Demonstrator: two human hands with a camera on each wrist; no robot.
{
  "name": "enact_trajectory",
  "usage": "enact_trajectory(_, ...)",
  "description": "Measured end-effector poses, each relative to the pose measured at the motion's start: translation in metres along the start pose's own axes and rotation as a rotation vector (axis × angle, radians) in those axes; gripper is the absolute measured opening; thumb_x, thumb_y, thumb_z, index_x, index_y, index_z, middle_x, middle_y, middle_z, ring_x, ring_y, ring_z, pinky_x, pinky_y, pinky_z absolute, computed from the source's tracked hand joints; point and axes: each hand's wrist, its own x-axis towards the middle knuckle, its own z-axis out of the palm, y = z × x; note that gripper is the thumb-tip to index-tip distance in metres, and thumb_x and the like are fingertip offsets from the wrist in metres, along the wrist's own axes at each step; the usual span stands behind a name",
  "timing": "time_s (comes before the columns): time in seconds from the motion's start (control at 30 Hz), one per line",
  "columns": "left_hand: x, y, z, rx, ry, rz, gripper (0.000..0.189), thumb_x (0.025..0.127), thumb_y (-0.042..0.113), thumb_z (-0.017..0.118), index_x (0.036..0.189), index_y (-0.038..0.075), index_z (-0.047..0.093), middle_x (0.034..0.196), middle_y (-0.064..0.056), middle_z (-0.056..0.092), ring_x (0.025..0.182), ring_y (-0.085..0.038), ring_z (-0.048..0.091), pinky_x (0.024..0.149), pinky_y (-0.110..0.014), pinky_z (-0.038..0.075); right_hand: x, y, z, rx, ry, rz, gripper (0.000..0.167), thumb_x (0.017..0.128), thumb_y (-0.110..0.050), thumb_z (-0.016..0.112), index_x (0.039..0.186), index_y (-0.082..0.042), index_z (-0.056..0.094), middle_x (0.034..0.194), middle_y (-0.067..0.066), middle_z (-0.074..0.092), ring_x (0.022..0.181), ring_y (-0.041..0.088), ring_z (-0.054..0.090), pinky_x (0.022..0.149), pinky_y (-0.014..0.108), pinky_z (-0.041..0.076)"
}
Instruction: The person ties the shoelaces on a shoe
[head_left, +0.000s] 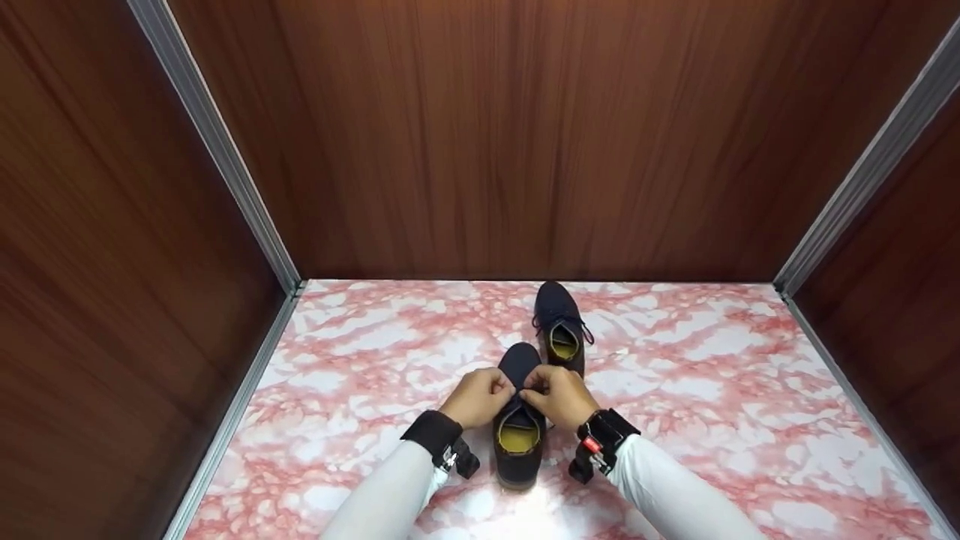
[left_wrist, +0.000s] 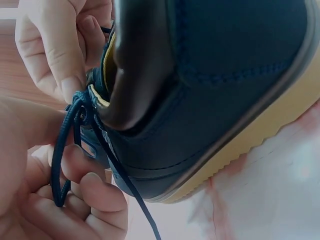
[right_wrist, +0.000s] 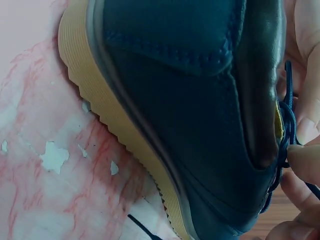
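A dark navy lace-up shoe [head_left: 517, 472] with a yellow lining stands on the floor, toe pointing away from me. Over its lacing my left hand [head_left: 478, 397] and right hand [head_left: 561, 396] meet, fingertips nearly together. Both pinch the dark shoelace [left_wrist: 80, 112]. In the left wrist view a lace loop hangs in front of the curled left fingers, and one loose end trails down the shoe's side. The right wrist view shows the shoe's other side with its tan ridged sole [right_wrist: 120, 132]; fingers grip the lace knot at the right edge, partly cut off.
The matching shoe [head_left: 555, 304], its laces tied in a bow, stands just ahead and to the right. Red-and-white marbled flooring [head_left: 360, 420] lies beneath. Brown wood panels [head_left: 480, 150] with grey metal corner strips [head_left: 225, 142] enclose the left, back and right.
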Motion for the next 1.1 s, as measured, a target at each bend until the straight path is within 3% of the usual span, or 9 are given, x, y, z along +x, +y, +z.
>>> enact_trajectory(0.2, -0.003, 0.001, 0.0, -0.03, -0.007, -0.009, 0.014, 0.099, 0.018, 0.066, 0.089, 0.011, 0.071, 0.076, 0.011, 0.056, 0.069, -0.003, 0.052, 0.067, -0.019, 0.044, 0.0, 0.002, 0.003, 0.011, -0.015, -0.023, 0.005, 0.088, -0.015, 0.082, 0.084, -0.013, 0.079, 0.081, -0.004, 0.077, 0.073, 0.005, 0.063, 0.068, 0.022, 0.052)
enact_trajectory(0.5, -0.009, -0.002, -0.003, -0.115, -0.028, -0.076, 0.017, 0.099, 0.018, 0.065, 0.086, 0.009, 0.072, 0.072, 0.009, 0.058, 0.059, -0.005, 0.054, 0.056, -0.02, 0.045, -0.002, 0.005, 0.008, 0.043, 0.02, 0.014, 0.021, 0.086, -0.012, 0.081, 0.077, -0.016, 0.063, 0.068, -0.009, 0.053, 0.063, 0.006, 0.049, 0.06, 0.022, 0.04)
enact_trajectory(0.8, -0.012, -0.004, -0.005, -0.15, -0.072, -0.083, 0.022, 0.096, 0.017, 0.068, 0.076, 0.008, 0.07, 0.063, 0.011, 0.054, 0.055, -0.005, 0.051, 0.053, -0.02, 0.043, -0.003, 0.01, 0.016, 0.059, 0.053, -0.035, 0.029, 0.087, -0.009, 0.079, 0.075, -0.015, 0.054, 0.065, -0.012, 0.042, 0.061, 0.006, 0.045, 0.06, 0.021, 0.035)
enact_trajectory(1.1, -0.011, -0.008, -0.004, -0.158, -0.048, -0.085, 0.018, 0.095, 0.019, 0.069, 0.081, 0.009, 0.072, 0.067, 0.011, 0.056, 0.059, -0.005, 0.052, 0.056, -0.021, 0.044, -0.005, 0.011, 0.009, 0.109, -0.033, 0.038, 0.021, 0.089, -0.015, 0.081, 0.087, -0.013, 0.06, 0.07, -0.007, 0.05, 0.062, 0.005, 0.047, 0.059, 0.02, 0.038)
